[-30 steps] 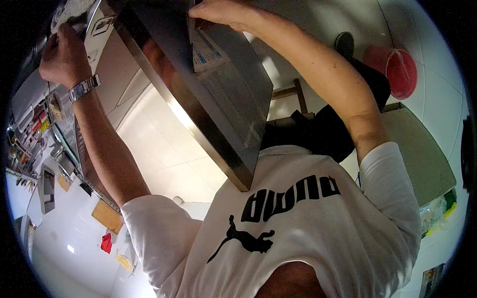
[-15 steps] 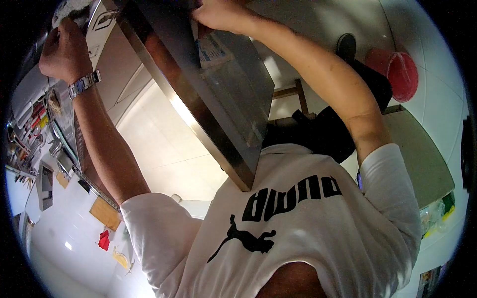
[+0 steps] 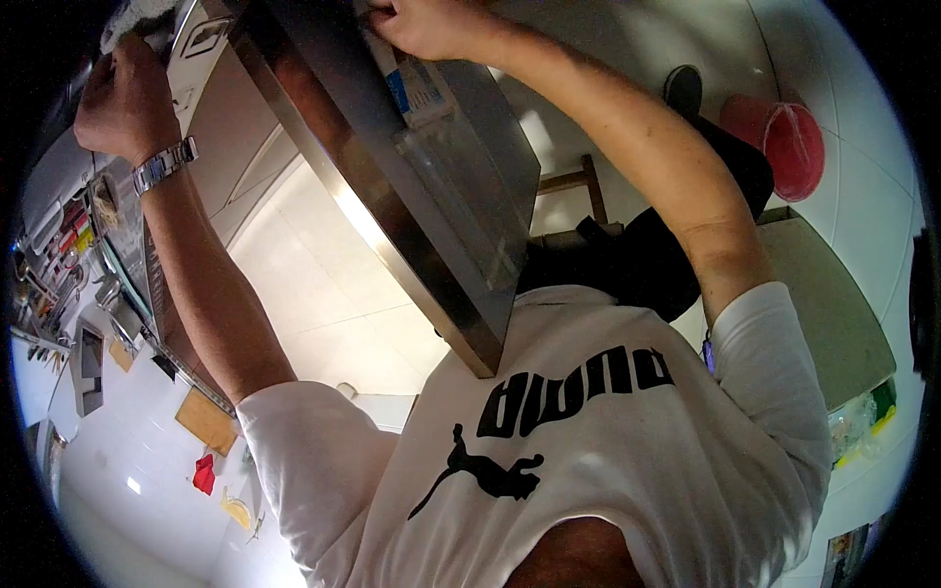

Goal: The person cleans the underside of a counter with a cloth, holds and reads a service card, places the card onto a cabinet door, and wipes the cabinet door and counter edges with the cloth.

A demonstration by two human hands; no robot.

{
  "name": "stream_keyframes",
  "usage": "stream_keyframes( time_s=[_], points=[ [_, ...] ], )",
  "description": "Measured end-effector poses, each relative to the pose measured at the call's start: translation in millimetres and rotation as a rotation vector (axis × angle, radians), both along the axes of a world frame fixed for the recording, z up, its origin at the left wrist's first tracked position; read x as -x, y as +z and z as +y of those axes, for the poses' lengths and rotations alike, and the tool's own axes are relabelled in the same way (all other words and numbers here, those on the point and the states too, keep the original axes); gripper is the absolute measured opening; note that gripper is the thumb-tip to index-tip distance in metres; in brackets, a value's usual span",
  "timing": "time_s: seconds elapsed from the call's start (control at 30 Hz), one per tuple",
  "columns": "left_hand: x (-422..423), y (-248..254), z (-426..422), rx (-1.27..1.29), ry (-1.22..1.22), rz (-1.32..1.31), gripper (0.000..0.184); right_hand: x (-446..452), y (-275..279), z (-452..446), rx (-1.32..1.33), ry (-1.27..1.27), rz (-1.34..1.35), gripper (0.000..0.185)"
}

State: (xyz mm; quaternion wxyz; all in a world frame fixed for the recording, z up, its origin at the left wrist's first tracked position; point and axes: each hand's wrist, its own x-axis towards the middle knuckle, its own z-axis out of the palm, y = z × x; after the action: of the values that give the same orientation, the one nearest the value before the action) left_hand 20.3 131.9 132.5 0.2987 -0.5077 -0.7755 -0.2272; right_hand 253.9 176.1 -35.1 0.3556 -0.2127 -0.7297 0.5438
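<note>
My left hand [image 3: 127,103], with a metal watch at the wrist, is closed at the upper left. A fluffy grey cloth [image 3: 137,14] meets its fingertips, partly cut off by the view's edge. My right hand [image 3: 426,24] has its fingers curled at the top middle, over the inner face of a dark door panel [image 3: 343,137] with a steel edge. Something greyish shows beneath those fingers; I cannot tell what it is. Close below the right hand, a blue-and-white label [image 3: 421,93] sits on the panel. The panel's near corner reaches my white shirt.
To the left runs a counter with several utensils [image 3: 74,240] and a brown board [image 3: 206,421]. A pink bucket [image 3: 792,152] stands on the floor at the upper right. A greenish-topped stool or cabinet [image 3: 828,304] is beside my right elbow, and a wooden frame [image 3: 588,186] lies beyond the panel.
My right hand has shifted slightly up and to the left along the panel, so more of the label shows. My left hand and the cloth have barely moved.
</note>
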Motion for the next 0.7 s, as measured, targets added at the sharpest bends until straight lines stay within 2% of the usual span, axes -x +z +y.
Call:
stream_keyframes(
  time_s=[0.03,0.07,0.13,0.17,0.23,0.27,0.33,0.37,0.43,0.5,0.57,0.7],
  points=[
    [-0.9,1.1,-0.3,0.000,0.001,0.000,0.036,2.6,-2.3,-2.6,-0.002,-0.052,0.087,0.037],
    [-1.5,2.0,-0.6,0.017,-0.007,0.064,0.036,2.2,-5.5,-4.3,-0.001,-0.051,0.087,0.037],
    [0.1,3.4,-0.8,0.033,-0.014,0.128,0.035,-5.2,6.2,-11.0,-0.003,-0.039,-0.175,0.051],
    [1.5,4.2,-0.7,0.059,-0.015,0.160,0.036,-8.9,12.5,-12.7,-0.003,-0.038,-0.176,0.051],
    [2.5,4.3,-0.7,0.084,-0.016,0.192,0.036,-13.5,21.8,-14.1,0.207,-0.007,-0.142,0.034],
    [2.9,3.5,-0.8,0.066,-0.012,0.157,0.036,-9.9,16.5,-17.1,0.207,-0.006,-0.142,0.034],
    [7.6,2.4,0.0,0.049,-0.008,0.121,0.037,-1.3,2.1,-27.5,-0.109,-0.204,-0.073,0.039],
    [14.2,3.4,1.0,0.099,-0.039,0.197,0.037,-3.3,-2.3,-33.1,-0.109,-0.204,-0.075,0.039],
    [6.3,4.5,1.5,0.143,-0.069,0.275,0.037,-15.3,3.0,-44.1,0.474,0.119,-0.167,0.039],
    [-4.8,-0.5,-0.4,-0.014,-0.054,-0.023,0.037,-26.3,9.0,-42.6,0.450,0.153,-0.197,0.033],
    [0.7,-1.6,0.9,-0.013,-0.045,0.008,0.036,-33.9,17.0,-36.7,0.415,0.286,-0.273,0.026],
    [1.1,0.8,1.0,0.022,-0.047,0.025,0.036,-29.6,7.5,-35.6,0.305,0.298,-0.255,0.028]
  ],
)
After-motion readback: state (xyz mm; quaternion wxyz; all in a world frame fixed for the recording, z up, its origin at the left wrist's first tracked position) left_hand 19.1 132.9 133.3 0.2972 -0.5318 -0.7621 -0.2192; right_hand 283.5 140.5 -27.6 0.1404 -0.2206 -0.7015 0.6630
